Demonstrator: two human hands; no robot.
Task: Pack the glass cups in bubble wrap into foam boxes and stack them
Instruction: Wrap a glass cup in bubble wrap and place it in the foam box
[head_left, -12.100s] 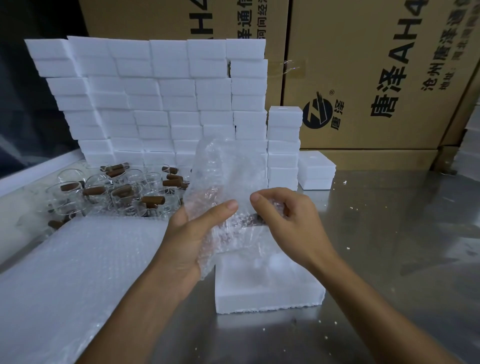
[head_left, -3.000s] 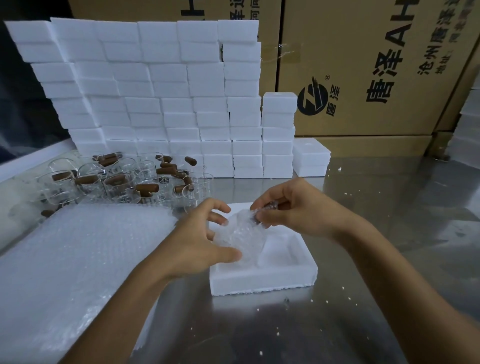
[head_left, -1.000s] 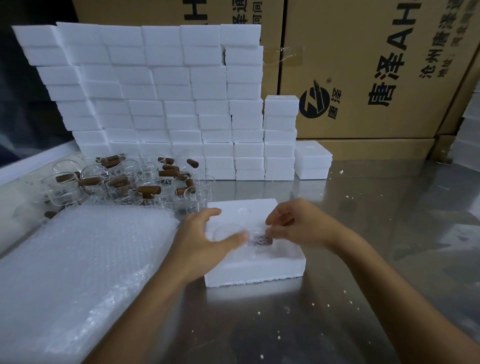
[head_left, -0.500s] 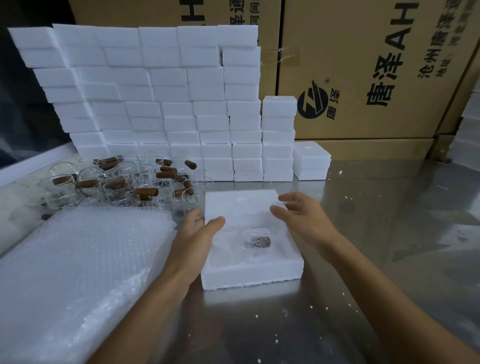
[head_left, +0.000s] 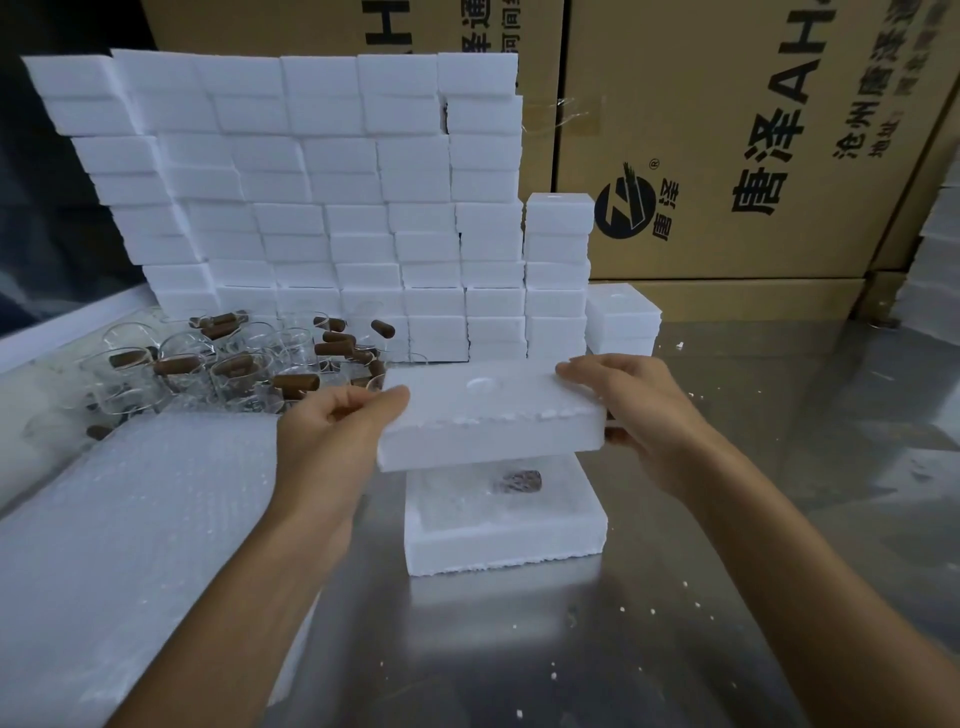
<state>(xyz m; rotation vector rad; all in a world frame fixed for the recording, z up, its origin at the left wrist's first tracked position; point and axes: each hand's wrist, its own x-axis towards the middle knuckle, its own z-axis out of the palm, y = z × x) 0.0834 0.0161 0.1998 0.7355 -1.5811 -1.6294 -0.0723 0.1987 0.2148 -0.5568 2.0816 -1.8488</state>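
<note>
Both hands hold the foam lid (head_left: 493, 415) level above the foam box base (head_left: 506, 525), one hand at each short end. The left hand (head_left: 332, 441) grips the left end with the thumb on top and the fingers underneath; the right hand (head_left: 639, 410) grips the right end the same way, fingers curled round the edge. Holding the two ends probably keeps the lid flat and square to the base, so that it can seat evenly on the rim without crumbling the foam.

The base stands on the steel table (head_left: 727, 571), directly below the lid and not touching it. Its cavity contains one wrapped glass cup (head_left: 498, 486) — bubble wrap covers the glass, and the brown handle shows through near the far right corner. Whether the cup sits fully below the rim cannot be told, since the lid hides part of the cavity.

Step in hand, as judged: closing the box. The lid must be aligned to the base outline before it is lowered.

Supplies and results around the work point:
- unwrapped glass cups (head_left: 208, 364) with brown handles, grouped at the far left of the table;
- bubble wrap sheets (head_left: 130, 545) in a pile at the near left;
- closed foam boxes (head_left: 322, 208) stacked in a wall at the back — the destination for this box.
</note>
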